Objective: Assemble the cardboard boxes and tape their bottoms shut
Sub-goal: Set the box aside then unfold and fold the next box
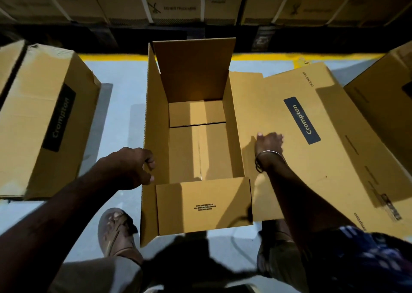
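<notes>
An open cardboard box [200, 150] stands upright on the floor in front of me, its bottom flaps folded shut inside. The far flap stands up, and the near flap [204, 203] hangs toward me. My left hand [136, 165] is at the upright left flap [148, 119], with fingers and thumb curled over its edge. The right flap [312, 136], printed "Crompton", is folded out flat. My right hand [268, 143] presses down on it near the fold; its fingers are blurred. No tape is in view.
Another Crompton box [44, 119] sits on the floor at the left. Part of a third box [388, 96] shows at the right edge. Strapped cartons [174, 1] are stacked behind a yellow floor line [111, 56]. My sandalled foot [116, 230] stands close to the box.
</notes>
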{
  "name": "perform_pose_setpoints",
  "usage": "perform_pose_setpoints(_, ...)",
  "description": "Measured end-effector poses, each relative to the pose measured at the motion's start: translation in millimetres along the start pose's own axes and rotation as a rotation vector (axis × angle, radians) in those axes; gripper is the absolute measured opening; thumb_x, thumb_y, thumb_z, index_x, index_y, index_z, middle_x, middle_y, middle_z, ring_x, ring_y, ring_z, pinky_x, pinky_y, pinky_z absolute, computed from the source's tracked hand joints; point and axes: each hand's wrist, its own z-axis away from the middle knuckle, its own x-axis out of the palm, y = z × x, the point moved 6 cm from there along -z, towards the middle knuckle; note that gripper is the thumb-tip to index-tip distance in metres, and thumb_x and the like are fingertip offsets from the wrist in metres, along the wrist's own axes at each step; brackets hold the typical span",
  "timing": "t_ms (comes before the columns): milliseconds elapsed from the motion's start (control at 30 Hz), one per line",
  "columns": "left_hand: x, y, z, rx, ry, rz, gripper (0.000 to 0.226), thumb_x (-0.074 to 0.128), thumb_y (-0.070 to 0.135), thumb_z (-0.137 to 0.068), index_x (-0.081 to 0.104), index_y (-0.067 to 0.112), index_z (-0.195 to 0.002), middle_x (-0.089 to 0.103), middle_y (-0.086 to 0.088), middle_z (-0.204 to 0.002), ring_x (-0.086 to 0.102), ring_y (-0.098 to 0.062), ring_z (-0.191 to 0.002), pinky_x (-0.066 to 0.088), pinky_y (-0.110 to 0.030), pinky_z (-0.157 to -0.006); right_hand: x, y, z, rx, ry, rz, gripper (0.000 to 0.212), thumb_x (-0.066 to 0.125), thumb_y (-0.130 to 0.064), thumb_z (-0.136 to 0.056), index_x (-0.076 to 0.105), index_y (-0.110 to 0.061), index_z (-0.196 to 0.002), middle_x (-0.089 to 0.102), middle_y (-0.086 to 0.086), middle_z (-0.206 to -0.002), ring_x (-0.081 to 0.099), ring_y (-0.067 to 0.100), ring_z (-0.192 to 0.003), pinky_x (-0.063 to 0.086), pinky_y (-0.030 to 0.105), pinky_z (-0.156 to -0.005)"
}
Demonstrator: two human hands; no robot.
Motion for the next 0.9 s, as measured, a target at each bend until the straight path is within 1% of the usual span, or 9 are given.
perform_pose_setpoints(67,-1.6,-0.2,2.6,0.006,-0.022,0.001,0.03,0.076,0.031,-0.095,0.062,0.02,-0.118,0.062,0.003,-0.112,0.061,-0.014,-0.096,0.045,-0.022,-0.072,-15.3,-52.6,19.5,-0.227,0.094,0.028,0.071,0.043,-0.043,-0.106,0.018,-0.005,-0.161,0.011,0.017,-0.17,0.008,0.03,-0.158,0.016,0.047,-0.126)
perform_pose_setpoints(100,-1.7,-1.2,3.6,0.004,-0.026,-0.006,0.031,0.075,0.033,-0.095,0.062,0.021,-0.12,0.063,0.002,-0.116,0.062,-0.016,-0.101,0.048,-0.025,-0.078,-20.1,-78.8,25.0,-0.345,0.115,0.035,0.072,0.044,-0.042,-0.106,0.014,-0.009,-0.162,0.009,0.013,-0.17,0.006,0.027,-0.158,0.014,0.046,-0.127)
perform_pose_setpoints(233,-7.4,-8.8,2.6,0.005,0.003,-0.041,0.035,0.072,0.044,-0.095,0.059,0.028,-0.124,0.068,0.0,-0.119,0.064,-0.017,-0.103,0.055,-0.038,-0.095,-29.3,-196.0,51.1,-0.829,0.178,0.116,0.072,0.054,-0.031,-0.102,0.018,-0.015,-0.162,0.015,0.007,-0.171,0.012,0.022,-0.157,0.015,0.037,-0.124)
perform_pose_setpoints(333,-11.7,-8.4,4.5,0.009,0.018,-0.037,0.042,0.07,0.048,-0.094,0.057,0.029,-0.129,0.068,-0.001,-0.124,0.063,-0.02,-0.109,0.054,-0.041,-0.098,-25.0,-272.2,60.9,-1.017,0.145,0.266,0.074,0.053,-0.024,-0.1,0.015,-0.016,-0.163,0.016,0.004,-0.171,0.014,0.019,-0.157,0.013,0.038,-0.127)
perform_pose_setpoints(400,-13.6,-8.0,6.5,0.003,0.053,-0.048,0.049,0.069,0.054,-0.093,0.056,0.032,-0.134,0.065,-0.001,-0.131,0.061,-0.022,-0.116,0.053,-0.042,-0.099,-16.2,-304.5,52.3,-1.016,0.121,0.401,0.079,0.056,-0.023,-0.1,0.01,-0.017,-0.164,0.009,0.005,-0.172,0.009,0.02,-0.158,0.011,0.041,-0.128)
perform_pose_setpoints(500,-12.7,-7.7,8.5,-0.02,0.069,-0.045,0.053,0.066,0.061,-0.09,0.054,0.036,-0.136,0.062,0.003,-0.135,0.061,-0.021,-0.117,0.053,-0.043,-0.099,-9.0,-330.2,25.9,-0.906,0.094,0.507,0.09,0.062,-0.022,-0.097,0.001,-0.02,-0.164,-0.003,0.007,-0.172,-0.001,0.024,-0.158,0.008,0.048,-0.128)
perform_pose_setpoints(633,-12.5,-9.9,8.8,-0.042,0.055,-0.063,0.056,0.063,0.063,-0.091,0.052,0.038,-0.139,0.06,0.005,-0.138,0.06,-0.021,-0.121,0.051,-0.042,-0.1,12.4,-327.3,8.0,-0.811,0.005,0.596,0.096,0.066,-0.02,-0.093,0.0,-0.02,-0.164,-0.002,0.006,-0.172,-0.004,0.025,-0.158,0.005,0.057,-0.126)
perform_pose_setpoints(767,-7.8,-12.4,7.0,-0.059,0.005,-0.084,0.064,0.064,0.063,-0.092,0.047,0.033,-0.146,0.057,0.001,-0.144,0.058,-0.024,-0.127,0.05,-0.044,-0.104,28.6,-302.2,20.8,-0.853,0.239,0.562,0.091,0.067,-0.019,-0.088,0.013,-0.017,-0.162,0.017,0.007,-0.169,0.01,0.027,-0.157,0.013,0.06,-0.124)
perform_pose_setpoints(900,-7.8,-10.8,5.6,-0.064,-0.01,-0.079,0.065,0.065,0.063,-0.091,0.05,0.03,-0.145,0.059,0.0,-0.142,0.058,-0.024,-0.126,0.05,-0.044,-0.105,33.0,-278.0,37.9,-0.89,0.382,0.502,0.083,0.067,-0.02,-0.08,0.03,-0.013,-0.154,0.039,0.01,-0.154,0.032,0.032,-0.145,0.031,0.054,-0.118)
